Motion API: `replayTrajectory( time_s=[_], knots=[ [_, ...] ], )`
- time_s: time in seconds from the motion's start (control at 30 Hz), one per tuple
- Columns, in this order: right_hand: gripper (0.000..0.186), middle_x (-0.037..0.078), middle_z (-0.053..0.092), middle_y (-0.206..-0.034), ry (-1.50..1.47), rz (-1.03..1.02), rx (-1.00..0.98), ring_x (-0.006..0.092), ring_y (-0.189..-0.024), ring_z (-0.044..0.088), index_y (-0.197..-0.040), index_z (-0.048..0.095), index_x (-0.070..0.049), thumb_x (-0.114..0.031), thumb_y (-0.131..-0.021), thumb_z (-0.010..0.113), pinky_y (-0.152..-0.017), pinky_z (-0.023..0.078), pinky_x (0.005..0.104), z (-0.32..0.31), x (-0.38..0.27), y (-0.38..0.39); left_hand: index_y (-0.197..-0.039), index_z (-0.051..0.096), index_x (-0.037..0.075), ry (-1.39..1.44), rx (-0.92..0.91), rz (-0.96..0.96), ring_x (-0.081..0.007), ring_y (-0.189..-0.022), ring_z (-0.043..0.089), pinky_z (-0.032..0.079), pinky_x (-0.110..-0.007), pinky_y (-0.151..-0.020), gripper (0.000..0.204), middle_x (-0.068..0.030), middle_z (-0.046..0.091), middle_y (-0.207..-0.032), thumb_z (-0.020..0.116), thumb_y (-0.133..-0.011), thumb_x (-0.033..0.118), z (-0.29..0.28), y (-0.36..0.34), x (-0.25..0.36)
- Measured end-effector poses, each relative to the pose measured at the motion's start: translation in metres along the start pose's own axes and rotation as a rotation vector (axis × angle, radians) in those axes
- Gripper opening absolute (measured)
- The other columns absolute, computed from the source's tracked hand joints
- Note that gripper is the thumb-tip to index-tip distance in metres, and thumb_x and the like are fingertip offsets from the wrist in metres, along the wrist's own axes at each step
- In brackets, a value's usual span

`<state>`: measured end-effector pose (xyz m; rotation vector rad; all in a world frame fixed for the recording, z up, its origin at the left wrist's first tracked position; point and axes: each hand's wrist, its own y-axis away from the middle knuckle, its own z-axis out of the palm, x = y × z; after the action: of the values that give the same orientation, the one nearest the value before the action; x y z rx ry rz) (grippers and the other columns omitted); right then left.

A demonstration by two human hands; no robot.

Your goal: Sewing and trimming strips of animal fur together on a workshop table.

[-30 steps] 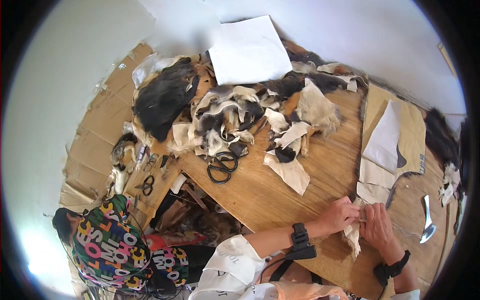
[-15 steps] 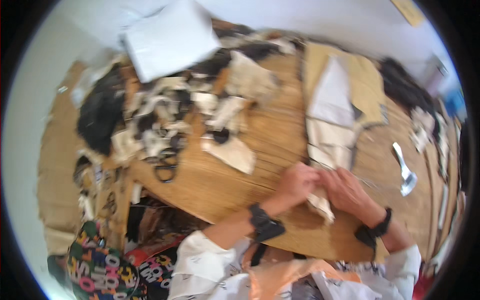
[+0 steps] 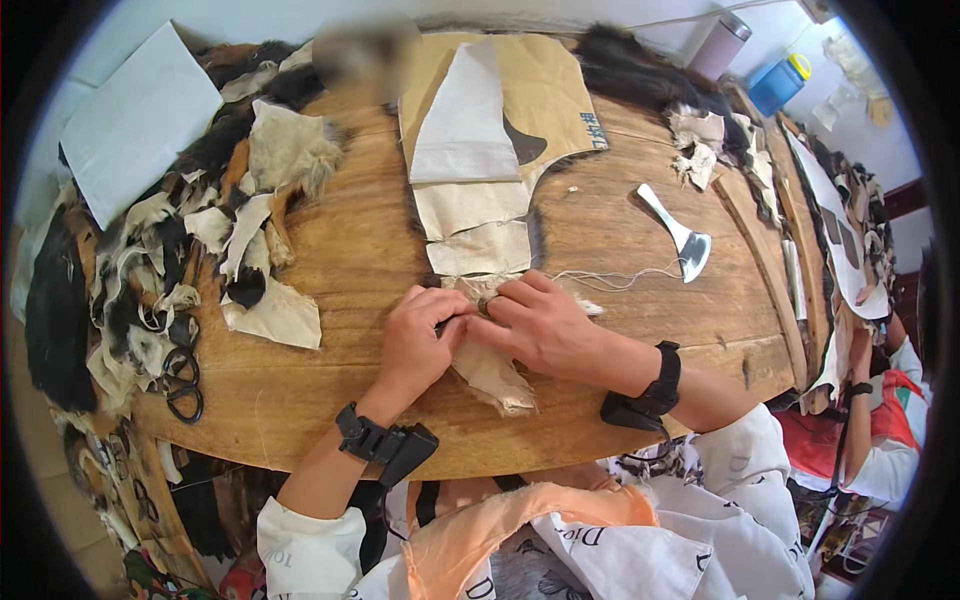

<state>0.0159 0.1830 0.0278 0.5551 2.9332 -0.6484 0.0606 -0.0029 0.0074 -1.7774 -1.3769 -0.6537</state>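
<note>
My left hand (image 3: pixel 425 335) and my right hand (image 3: pixel 535 320) meet at the near end of a panel of cream hide pieces (image 3: pixel 485 248), fingers closed in a pinch on its edge. A loose hide scrap (image 3: pixel 495 378) with a ragged end hangs toward me below my fingers. Whether a needle sits between the fingertips is hidden. Pale thread (image 3: pixel 625 276) trails from beside my right hand across the wood. Beyond the panel lie a white pattern piece (image 3: pixel 465 115) and a tan paper pattern (image 3: pixel 555 85). A dark ring-like band (image 3: pixel 482 304) shows on a right finger.
A fan-bladed knife (image 3: pixel 680 232) lies right on the wooden table (image 3: pixel 340 400). Fur scraps (image 3: pixel 150 250), black scissors (image 3: pixel 183 385) and a white board (image 3: pixel 140 125) are left. Far right stand a tumbler (image 3: pixel 720 45) and blue jar (image 3: pixel 780 85). A co-worker's arm (image 3: pixel 860 365) shows at right.
My view has turned rightward, so the table contents appear farther left and the co-worker comes into sight. Both hands stay together at the hide's near end, their fingers slightly shifted.
</note>
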Motion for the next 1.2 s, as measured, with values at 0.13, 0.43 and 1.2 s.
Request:
replayTrajectory(
  time_s=[0.13, 0.43, 1.2],
  knots=[
    [0.016, 0.003, 0.05, -0.084, -0.087, -0.106, 0.058, 0.0209, -0.078, 0.05, -0.086, 0.056, -0.011, -0.016, -0.071, 0.058, -0.07, 0.041, 0.0337, 0.001, -0.001, -0.008, -0.082, 0.066, 0.003, -0.03, 0.016, 0.01, -0.0265, -0.082, 0.057, 0.047, -0.034, -0.074, 0.011, -0.0075, 0.065, -0.09, 0.065, -0.071, 0.001, 0.001, 0.001, 0.001],
    [0.006, 0.008, 0.053, -0.085, -0.84, 0.376, 0.068, 0.0204, -0.068, 0.056, -0.089, 0.056, -0.007, -0.005, -0.084, 0.055, -0.058, 0.048, 0.0312, -0.042, -0.024, 0.032, -0.09, 0.069, 0.007, -0.033, -0.087, 0.049, -0.021, -0.077, 0.054, 0.047, -0.029, -0.069, 0.018, -0.0046, 0.062, -0.092, 0.065, -0.073, 0.001, -0.003, 0.002, 0.003],
    [0.018, 0.012, 0.051, -0.079, -0.321, 0.605, 0.222, 0.0289, -0.073, 0.053, -0.085, 0.058, -0.004, 0.004, -0.07, 0.058, -0.064, 0.045, 0.0362, -0.052, -0.032, 0.072, -0.096, 0.071, 0.012, -0.042, -0.201, 0.059, -0.0169, -0.078, 0.05, 0.046, -0.028, -0.07, 0.027, 0.0005, 0.06, -0.093, 0.068, -0.071, 0.002, -0.007, -0.001, 0.006]
  ],
)
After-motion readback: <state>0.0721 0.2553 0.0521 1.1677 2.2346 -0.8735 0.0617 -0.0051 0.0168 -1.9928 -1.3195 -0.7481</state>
